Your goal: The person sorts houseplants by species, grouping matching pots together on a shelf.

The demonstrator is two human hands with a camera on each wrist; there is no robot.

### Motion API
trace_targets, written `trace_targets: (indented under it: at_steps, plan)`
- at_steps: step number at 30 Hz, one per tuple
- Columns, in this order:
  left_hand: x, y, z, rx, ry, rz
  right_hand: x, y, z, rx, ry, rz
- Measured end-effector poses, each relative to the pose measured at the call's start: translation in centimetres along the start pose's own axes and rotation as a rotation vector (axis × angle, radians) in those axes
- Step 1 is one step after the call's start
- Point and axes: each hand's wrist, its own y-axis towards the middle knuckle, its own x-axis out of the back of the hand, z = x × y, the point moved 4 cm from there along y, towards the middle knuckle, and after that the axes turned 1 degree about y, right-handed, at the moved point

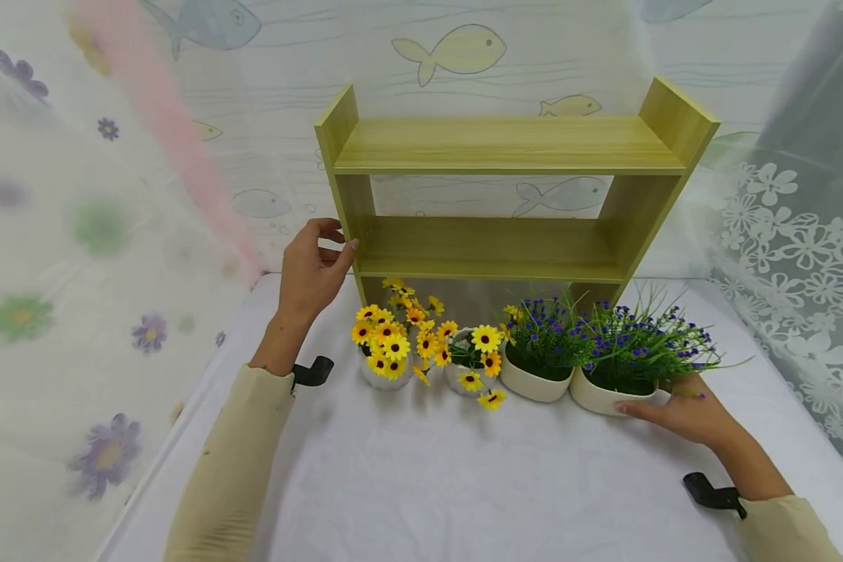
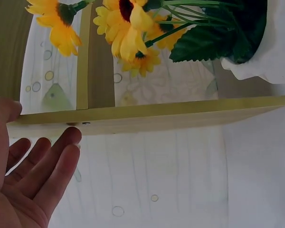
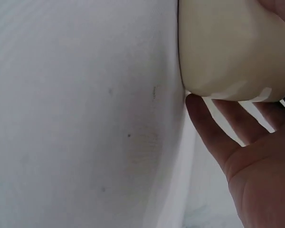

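Observation:
A two-tier light wood shelf (image 1: 492, 247) stands at the back of the white table. My left hand (image 1: 314, 265) is at its left side panel (image 2: 147, 111); the thumb lies at the front edge and the fingertips reach the outer face. With thumb in front and fingers round the right end, my right hand (image 1: 695, 410) holds the rightmost cream pot (image 3: 232, 52) of purple-flowered grass (image 1: 639, 336). Left of it sits a similar cream pot (image 1: 537, 384) with purple flowers. Further left are two white pots, one (image 1: 386, 378) with yellow daisies (image 1: 389, 343), the other (image 1: 467, 378) also holding yellow flowers.
A white cloth covers the table (image 1: 464, 484), and the pots stand in a row in front of the shelf. Behind hangs a fish-print curtain (image 1: 449, 55). Lace fabric (image 1: 808, 226) hangs along the right side, flower-print fabric (image 1: 77, 312) along the left.

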Motion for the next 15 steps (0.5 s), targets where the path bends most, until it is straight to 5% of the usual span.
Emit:
trace_targets:
  at_steps: [15]
  plan:
    - [-0.7, 0.4, 0.0, -0.012, 0.007, 0.023, 2.7, -0.2, 1.0, -0.118, -0.084, -0.004]
